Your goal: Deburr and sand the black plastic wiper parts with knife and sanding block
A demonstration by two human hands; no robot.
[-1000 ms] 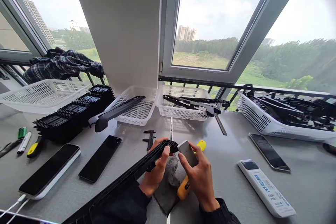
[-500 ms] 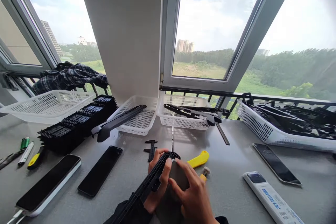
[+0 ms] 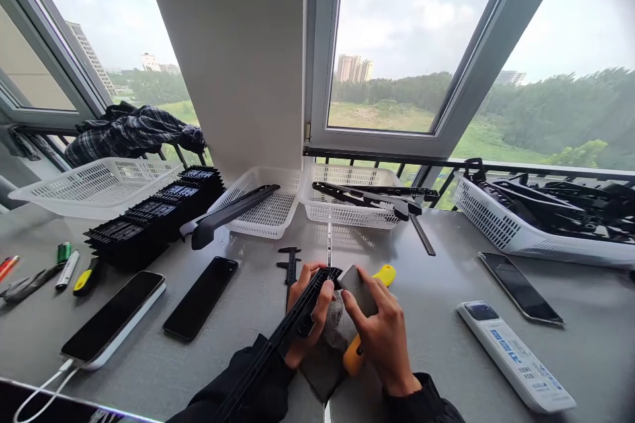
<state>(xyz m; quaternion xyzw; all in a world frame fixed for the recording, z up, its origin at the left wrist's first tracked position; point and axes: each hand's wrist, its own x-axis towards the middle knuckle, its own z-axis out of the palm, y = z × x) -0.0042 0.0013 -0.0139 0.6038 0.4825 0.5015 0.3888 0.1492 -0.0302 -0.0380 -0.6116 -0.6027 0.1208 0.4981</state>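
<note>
My left hand (image 3: 317,310) is closed around a long black plastic part (image 3: 285,334), which slants from the lower left up to the table's middle. In my right hand (image 3: 384,327) a flat grey block (image 3: 358,287) is gripped between thumb and fingers. The block's corner is close to the part's far end; whether they touch I cannot tell. Under the hands lie a rough grey lump (image 3: 338,327) and a dark grey flat piece (image 3: 320,367). An orange handle (image 3: 352,357) is partly hidden by my right hand, and a yellow handle (image 3: 385,275) shows behind it.
Behind the hands are black calipers (image 3: 290,264), a steel ruler (image 3: 329,241) and white baskets (image 3: 278,234) with black parts. Black stacked parts (image 3: 153,211) and phones (image 3: 201,297) lie left. At right are another phone (image 3: 520,287), a white power strip (image 3: 516,357) and a full basket (image 3: 546,258).
My right hand has turned the grey block and moved it slightly right, uncovering the grey lump and orange handle beneath. The view has shifted, so the table things sit higher in it.
</note>
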